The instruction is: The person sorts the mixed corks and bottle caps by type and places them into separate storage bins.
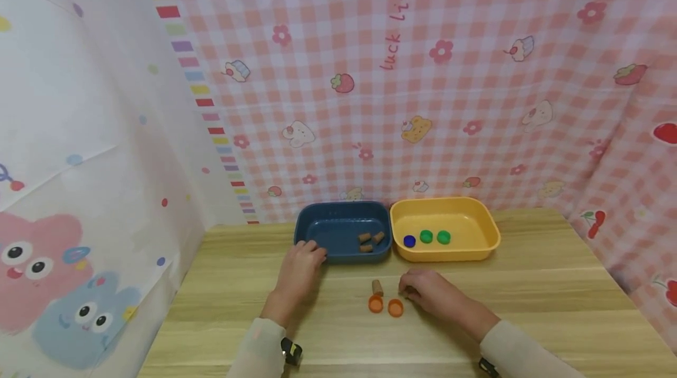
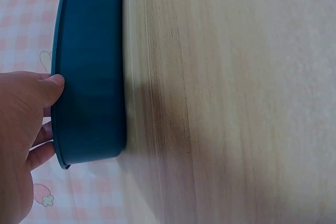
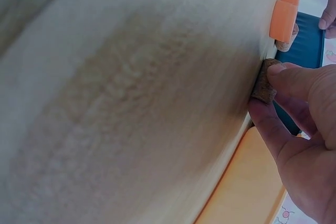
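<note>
My left hand (image 1: pixel 298 272) grips the near left rim of a dark blue plastic tray (image 1: pixel 333 240); in the left wrist view the thumb lies outside the rim and the fingers inside. Three corks (image 1: pixel 365 237) lie in that tray's right part. Low over the table, my right hand (image 1: pixel 435 294) pinches a cork (image 3: pixel 265 81) between thumb and fingers. Left of it, another cork (image 1: pixel 377 287) lies on the table beside two orange bottle caps (image 1: pixel 395 308).
A yellow tray (image 1: pixel 473 228) stands right beside the blue one, holding one dark blue cap (image 1: pixel 409 241) and two green caps (image 1: pixel 426 236). Behind both trays hangs a pink checked cloth (image 1: pixel 370 149). The wooden table (image 1: pixel 338 343) extends to the front and both sides.
</note>
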A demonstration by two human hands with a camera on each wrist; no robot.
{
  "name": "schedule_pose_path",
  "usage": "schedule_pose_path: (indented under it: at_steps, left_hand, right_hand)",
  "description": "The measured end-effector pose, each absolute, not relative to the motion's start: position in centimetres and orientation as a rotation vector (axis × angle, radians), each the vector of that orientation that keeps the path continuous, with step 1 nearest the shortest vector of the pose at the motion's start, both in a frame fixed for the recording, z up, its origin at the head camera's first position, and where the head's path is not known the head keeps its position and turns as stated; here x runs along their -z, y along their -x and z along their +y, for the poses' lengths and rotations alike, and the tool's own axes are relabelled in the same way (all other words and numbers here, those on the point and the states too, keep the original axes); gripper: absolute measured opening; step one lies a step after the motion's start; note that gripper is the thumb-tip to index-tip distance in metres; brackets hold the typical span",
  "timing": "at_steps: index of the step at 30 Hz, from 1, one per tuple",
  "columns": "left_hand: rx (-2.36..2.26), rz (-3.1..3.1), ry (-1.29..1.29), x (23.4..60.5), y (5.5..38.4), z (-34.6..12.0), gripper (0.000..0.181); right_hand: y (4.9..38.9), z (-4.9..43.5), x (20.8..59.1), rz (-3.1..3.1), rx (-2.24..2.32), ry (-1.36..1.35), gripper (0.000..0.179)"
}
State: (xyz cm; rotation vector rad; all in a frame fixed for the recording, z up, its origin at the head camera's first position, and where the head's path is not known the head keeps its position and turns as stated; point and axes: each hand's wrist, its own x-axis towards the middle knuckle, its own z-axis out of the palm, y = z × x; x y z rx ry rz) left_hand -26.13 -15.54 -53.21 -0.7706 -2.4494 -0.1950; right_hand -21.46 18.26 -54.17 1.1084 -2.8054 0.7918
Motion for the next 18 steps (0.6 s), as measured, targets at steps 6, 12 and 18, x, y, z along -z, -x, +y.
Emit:
schedule_pose_path:
  at_steps: [6,12,18]
  left_hand:
    - [0.185,-2.412,0.776,53.41,26.19,-15.75,0.002]
    - [0.185,-2.411,0.775,53.32,26.17,-15.7,0.002]
    - [0.188,-2.422,0.791,53.19,26.19,-15.68,0.003]
  right_hand:
    - [21.43,18.11,54.16,-2.807,-0.797,-1.119,0.02]
    - [21.47,18.16,54.06,-2.826,-0.804,-1.097,0.02]
    - [21.67,18.3,54.15,-2.829,-0.815,-1.103,0.02]
